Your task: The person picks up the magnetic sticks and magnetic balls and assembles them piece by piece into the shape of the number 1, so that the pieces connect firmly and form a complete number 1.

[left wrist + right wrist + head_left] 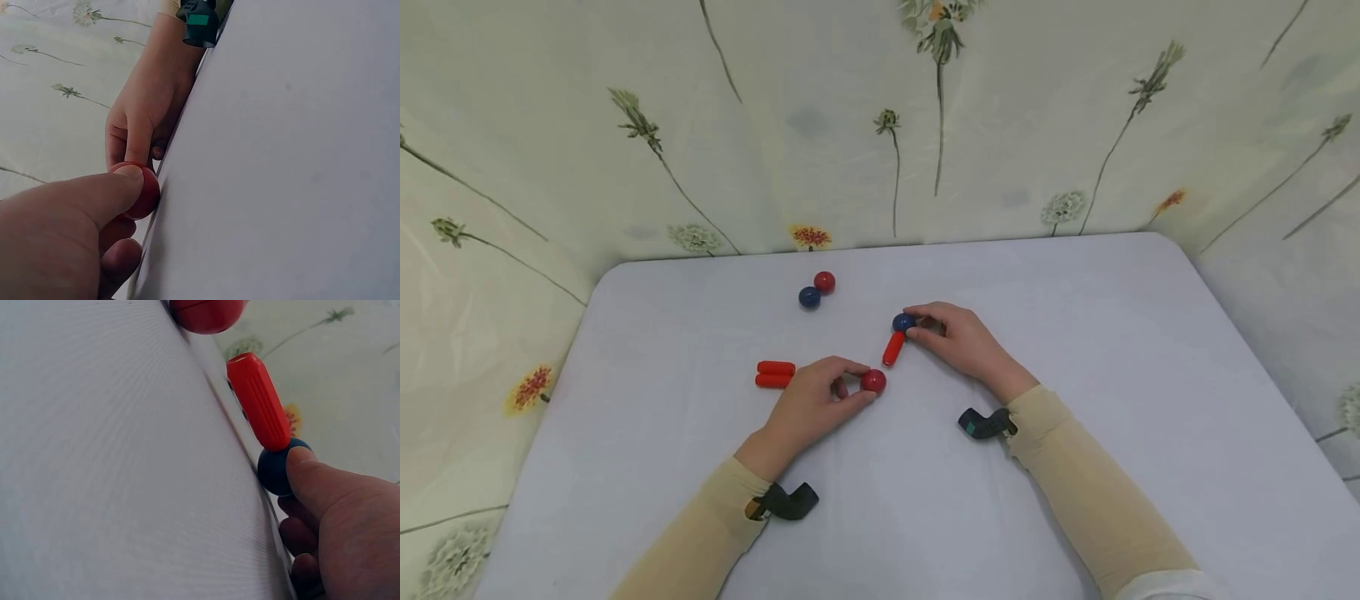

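Note:
Between thumb and fingertips, my left hand (812, 404) pinches a red ball (874, 382) close over the white table. My right hand (958, 340) pinches a blue ball (903, 323). From that ball a red ribbed rod (892, 349) sticks out, its free end pointing toward the red ball. The right wrist view shows the rod (259, 403) joined end-on to the blue ball (276, 472), with the red ball (209, 314) a short gap beyond. In the left wrist view my thumb covers part of the red ball (149, 194).
Two more red rods (774, 367) lie side by side left of my left hand, partly hidden by it. Farther back, another red ball (824, 282) and another blue ball (809, 298) sit together on the table (1075, 317). A flower-patterned cloth (850, 183) hangs behind.

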{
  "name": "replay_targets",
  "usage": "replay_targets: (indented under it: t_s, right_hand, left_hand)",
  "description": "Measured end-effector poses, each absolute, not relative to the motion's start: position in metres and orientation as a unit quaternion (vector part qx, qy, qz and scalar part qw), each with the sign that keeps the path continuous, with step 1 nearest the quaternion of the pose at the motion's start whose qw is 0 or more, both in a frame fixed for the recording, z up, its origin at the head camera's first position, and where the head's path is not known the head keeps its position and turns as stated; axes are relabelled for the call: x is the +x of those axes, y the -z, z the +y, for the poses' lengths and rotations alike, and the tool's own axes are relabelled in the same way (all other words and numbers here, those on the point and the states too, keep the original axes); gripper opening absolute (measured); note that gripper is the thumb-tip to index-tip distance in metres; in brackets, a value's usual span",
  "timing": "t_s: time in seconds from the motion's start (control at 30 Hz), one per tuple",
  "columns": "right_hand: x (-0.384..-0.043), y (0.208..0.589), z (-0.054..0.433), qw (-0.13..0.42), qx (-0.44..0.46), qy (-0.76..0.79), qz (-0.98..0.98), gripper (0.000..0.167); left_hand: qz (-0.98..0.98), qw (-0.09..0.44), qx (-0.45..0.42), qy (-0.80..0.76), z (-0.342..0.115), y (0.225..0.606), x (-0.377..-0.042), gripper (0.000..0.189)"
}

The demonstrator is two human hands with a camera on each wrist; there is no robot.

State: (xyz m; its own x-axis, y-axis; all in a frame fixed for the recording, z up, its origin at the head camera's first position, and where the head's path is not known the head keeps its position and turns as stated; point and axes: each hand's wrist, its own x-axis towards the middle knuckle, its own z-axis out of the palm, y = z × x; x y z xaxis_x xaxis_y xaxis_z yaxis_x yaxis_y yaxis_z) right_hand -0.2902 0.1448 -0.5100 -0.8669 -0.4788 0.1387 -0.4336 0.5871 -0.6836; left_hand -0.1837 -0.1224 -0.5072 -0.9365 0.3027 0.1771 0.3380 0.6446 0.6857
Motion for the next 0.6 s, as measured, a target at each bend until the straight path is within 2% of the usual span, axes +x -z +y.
replay_targets:
  t_s: [0.6]
  right_hand:
    - [-0.2912, 0.5113, 0.1446, 0.030, -0.255, 0.383, 0.887, 0.043]
  left_hand:
    - [-0.909, 0.042, -0.188, 0.369, -0.1130, 0.5124, -0.1924, 0.037]
